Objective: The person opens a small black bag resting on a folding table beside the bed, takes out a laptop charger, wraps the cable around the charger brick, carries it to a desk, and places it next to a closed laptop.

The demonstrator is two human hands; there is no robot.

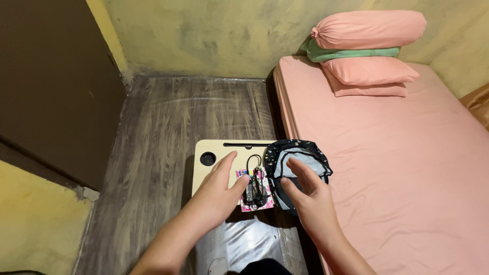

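Neither hand is gripping anything: the left hand (219, 191) is hovering open, fingers spread, over the small wooden lap table (214, 150) at the lower middle of the frame, while the right hand (310, 196) is reaching open-palmed above the dark pouch (298, 158). That pouch (black with tiny pale dots) is lying unzipped at the table's right edge against the pink bed (407, 168), showing a grey lining. Just left of it, a bundle of black cables (254, 191) is resting on a pink packet (265, 203).

head-worn camera, looking steeply down, close above lap desk (216, 147)
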